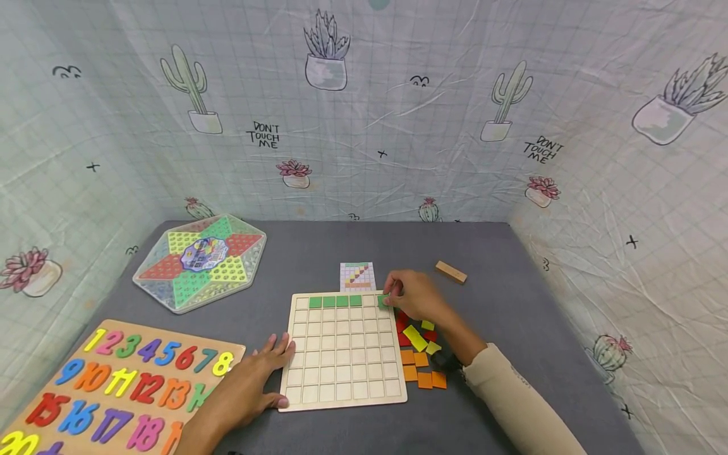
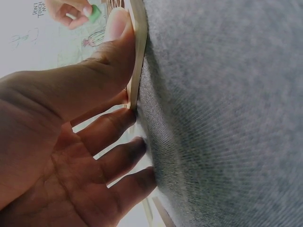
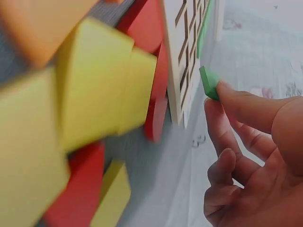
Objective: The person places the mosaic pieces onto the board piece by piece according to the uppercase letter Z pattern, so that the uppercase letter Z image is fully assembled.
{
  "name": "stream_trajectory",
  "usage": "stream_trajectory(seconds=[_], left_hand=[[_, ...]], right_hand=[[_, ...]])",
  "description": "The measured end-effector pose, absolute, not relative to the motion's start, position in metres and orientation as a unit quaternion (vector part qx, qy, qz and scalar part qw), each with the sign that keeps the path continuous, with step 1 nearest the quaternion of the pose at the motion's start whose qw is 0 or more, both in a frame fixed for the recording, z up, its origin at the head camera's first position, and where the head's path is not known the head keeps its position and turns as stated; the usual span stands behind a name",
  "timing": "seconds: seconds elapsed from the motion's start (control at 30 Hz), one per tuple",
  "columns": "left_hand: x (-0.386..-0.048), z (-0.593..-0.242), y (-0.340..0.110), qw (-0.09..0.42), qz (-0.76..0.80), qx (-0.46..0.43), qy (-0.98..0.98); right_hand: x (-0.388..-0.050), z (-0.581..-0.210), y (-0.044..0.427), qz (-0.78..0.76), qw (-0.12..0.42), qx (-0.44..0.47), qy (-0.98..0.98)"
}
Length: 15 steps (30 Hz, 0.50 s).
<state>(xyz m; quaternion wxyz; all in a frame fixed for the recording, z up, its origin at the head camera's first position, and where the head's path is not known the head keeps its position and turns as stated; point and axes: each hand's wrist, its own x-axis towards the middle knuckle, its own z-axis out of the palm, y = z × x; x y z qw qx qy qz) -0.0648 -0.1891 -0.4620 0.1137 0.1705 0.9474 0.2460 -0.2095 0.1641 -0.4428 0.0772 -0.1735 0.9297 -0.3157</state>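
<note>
A pale wooden grid board [image 1: 335, 374] lies flat, with several green square tiles [image 1: 329, 302] in its far row. My right hand [image 1: 418, 296] pinches another green square tile [image 3: 208, 83] between thumb and fingertips, just above the board's far right corner. At the board's left edge, my left hand [image 1: 250, 378] rests with fingers spread and fairly straight. Its thumb [image 2: 120, 35] touches the wooden rim near the front corner. Orange tiles [image 1: 411, 373], yellow tiles [image 3: 97, 82] and red tiles [image 3: 158, 113] lie in a loose pile right of the board.
Behind the board is a small pattern card [image 1: 348, 279]. A wooden block [image 1: 451, 272] lies at the back right. To the left are a hexagonal star-patterned game board [image 1: 190, 278] and a number puzzle board [image 1: 165, 333]. Printed cloth walls [image 1: 364, 126] surround the grey table [image 1: 500, 284].
</note>
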Motion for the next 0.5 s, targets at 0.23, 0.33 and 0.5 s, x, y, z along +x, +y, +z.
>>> stream_trajectory(seconds=[0.23, 0.33, 0.5], left_hand=[[-0.065, -0.461, -0.189, 0.118, 0.246, 0.167, 0.948], [-0.065, -0.461, -0.188, 0.119, 0.245, 0.164, 0.948], [-0.065, -0.462, -0.188, 0.119, 0.244, 0.161, 0.949]], right_hand=[[-0.219, -0.45, 0.141, -0.315, 0.088, -0.151, 0.933], [-0.224, -0.455, 0.136, -0.306, 0.086, -0.157, 0.935], [-0.229, -0.46, 0.132, -0.289, 0.084, -0.177, 0.937]])
